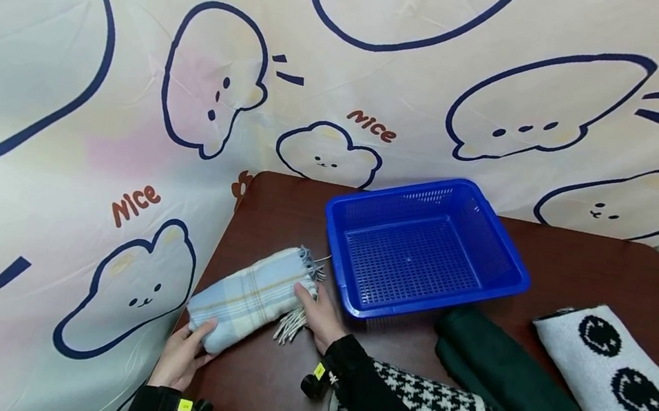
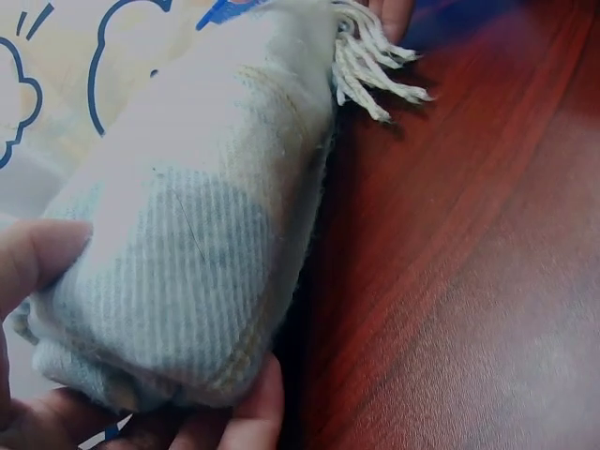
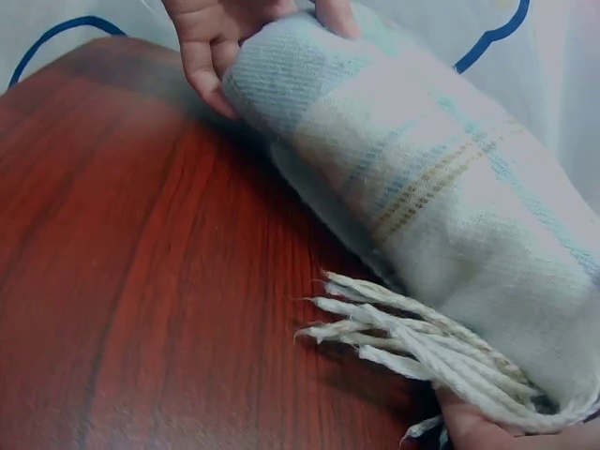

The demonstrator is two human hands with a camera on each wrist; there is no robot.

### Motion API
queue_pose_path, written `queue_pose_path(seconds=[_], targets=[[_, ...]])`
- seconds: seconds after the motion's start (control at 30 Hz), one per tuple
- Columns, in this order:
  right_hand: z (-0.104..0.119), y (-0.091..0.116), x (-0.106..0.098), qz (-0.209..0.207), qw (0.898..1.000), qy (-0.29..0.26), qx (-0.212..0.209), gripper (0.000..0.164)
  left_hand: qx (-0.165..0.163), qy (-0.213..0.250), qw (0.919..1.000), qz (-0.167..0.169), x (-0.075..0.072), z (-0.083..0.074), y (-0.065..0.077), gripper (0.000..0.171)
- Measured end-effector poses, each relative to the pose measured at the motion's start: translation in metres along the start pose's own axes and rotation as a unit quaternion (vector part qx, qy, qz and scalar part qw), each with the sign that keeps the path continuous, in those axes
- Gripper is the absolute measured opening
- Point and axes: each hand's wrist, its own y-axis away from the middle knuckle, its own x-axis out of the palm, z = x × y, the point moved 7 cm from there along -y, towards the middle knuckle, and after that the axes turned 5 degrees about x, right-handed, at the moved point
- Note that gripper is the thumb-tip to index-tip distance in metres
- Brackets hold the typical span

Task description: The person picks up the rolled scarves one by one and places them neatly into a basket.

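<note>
A folded plaid scarf in pale blue and cream, with yellow lines, lies slantwise over the left part of the table. My left hand grips its near-left end; in the left wrist view the thumb is on top of the scarf and the fingers are tucked beneath. At the opposite, fringed end, my right hand holds the scarf, thumb on the upper side. Twisted cream fringe hangs down beside that hand in the right wrist view, hiding part of the fingers.
Behind the scarf and to its right stands a blue plastic basket. A black-and-white houndstooth scarf lies partly under my right forearm. Further right are a folded dark green scarf and a smiley-patterned knit one. A printed cloth hangs behind the brown table.
</note>
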Motion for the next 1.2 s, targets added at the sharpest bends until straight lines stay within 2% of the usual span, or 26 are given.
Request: queue_pose_path(seconds=[0.2, 0.4, 0.53, 0.9, 1.2], targets=[[-0.001, 0.005, 0.002, 0.008, 0.999, -0.036, 0.012, 0.056, 0.014, -0.01, 0.9998, 0.0, -0.002, -0.003, 0.005, 0.079], [-0.004, 0.012, 0.006, 0.025, 0.997, -0.071, 0.034, 0.058, 0.016, -0.004, 0.9999, -0.003, -0.008, -0.005, 0.01, 0.077], [0.0, 0.021, 0.009, 0.029, 0.996, -0.074, 0.03, 0.06, 0.015, 0.0, 0.9999, -0.003, -0.011, -0.009, 0.014, 0.077], [0.031, 0.044, 0.016, 0.048, 0.995, -0.084, -0.013, 0.062, 0.03, -0.004, 0.9995, 0.004, -0.015, -0.032, 0.022, 0.076], [0.059, 0.049, 0.01, 0.055, 0.994, -0.093, -0.035, 0.059, 0.067, -0.015, 0.9975, 0.017, -0.006, -0.056, 0.029, 0.07]])
